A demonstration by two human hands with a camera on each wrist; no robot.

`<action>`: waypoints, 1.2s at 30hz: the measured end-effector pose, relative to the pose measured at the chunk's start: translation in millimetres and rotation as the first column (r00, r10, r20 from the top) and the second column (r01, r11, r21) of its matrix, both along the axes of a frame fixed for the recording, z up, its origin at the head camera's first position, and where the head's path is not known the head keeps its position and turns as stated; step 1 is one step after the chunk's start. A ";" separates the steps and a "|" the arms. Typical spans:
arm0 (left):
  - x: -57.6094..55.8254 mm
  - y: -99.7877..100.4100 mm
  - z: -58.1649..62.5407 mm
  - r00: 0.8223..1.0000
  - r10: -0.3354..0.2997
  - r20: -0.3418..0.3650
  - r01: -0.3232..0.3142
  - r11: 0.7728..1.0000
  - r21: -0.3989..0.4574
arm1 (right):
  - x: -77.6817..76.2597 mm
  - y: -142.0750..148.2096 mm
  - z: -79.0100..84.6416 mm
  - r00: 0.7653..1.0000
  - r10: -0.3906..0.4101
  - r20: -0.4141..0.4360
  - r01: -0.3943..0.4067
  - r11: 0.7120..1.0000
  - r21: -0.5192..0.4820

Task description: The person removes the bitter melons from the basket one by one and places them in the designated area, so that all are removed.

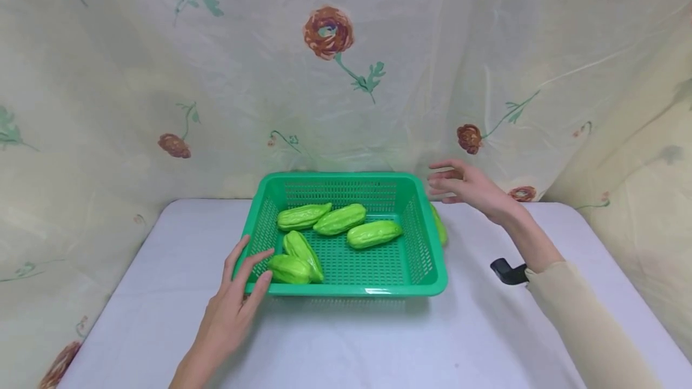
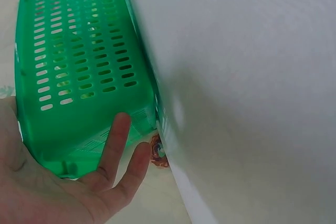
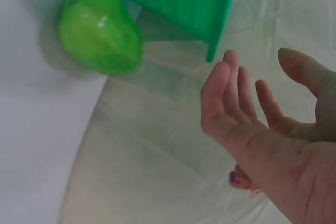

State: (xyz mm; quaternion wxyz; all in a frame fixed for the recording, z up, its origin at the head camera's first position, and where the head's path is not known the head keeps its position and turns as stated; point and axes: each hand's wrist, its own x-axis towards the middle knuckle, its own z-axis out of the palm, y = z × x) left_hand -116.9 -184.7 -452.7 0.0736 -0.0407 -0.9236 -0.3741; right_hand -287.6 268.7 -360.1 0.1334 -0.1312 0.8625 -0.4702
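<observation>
A green plastic basket [image 1: 351,290] stands on the table with several light-green, ridged bitter melons inside. Two of them, one crossing the other [image 1: 290,269], lie in its front left corner; another bitter melon [image 1: 374,234] is farther right. At the front left corner my left hand [image 1: 232,311] rests on the rim, its fingers spread and fairly straight; the left wrist view shows fingers [image 2: 116,142] along the outer wall. My right hand [image 1: 470,189] hovers beyond the right rim, fingers loosely bent around nothing. Below it, one bitter melon [image 3: 100,32] lies on the table beside the basket, partly hidden in the head view.
White cloth covers the table [image 1: 346,347]. A flower-patterned curtain [image 1: 243,77] hangs behind it and at both sides. By the right wrist a black strap-like piece [image 1: 508,272] sticks out from the sleeve [image 1: 584,323].
</observation>
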 end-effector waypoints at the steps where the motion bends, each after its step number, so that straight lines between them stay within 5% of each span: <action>1: 0.0 0.0 0.1 1.000 0.001 0.001 -0.001 1.000 -0.001 | 0.7 -3.7 4.0 1.000 0.013 0.003 -0.013 1.000 -0.006; 18: 0.4 1.4 1.8 1.000 -0.008 0.000 0.008 1.000 0.000 | -1.6 -49.6 31.2 0.986 0.158 0.051 -0.158 0.987 -0.002; 36: 1.1 -0.1 1.6 1.000 -0.004 0.004 0.004 1.000 -0.001 | -12.7 -104.4 26.1 0.952 0.300 0.062 -0.305 0.945 0.114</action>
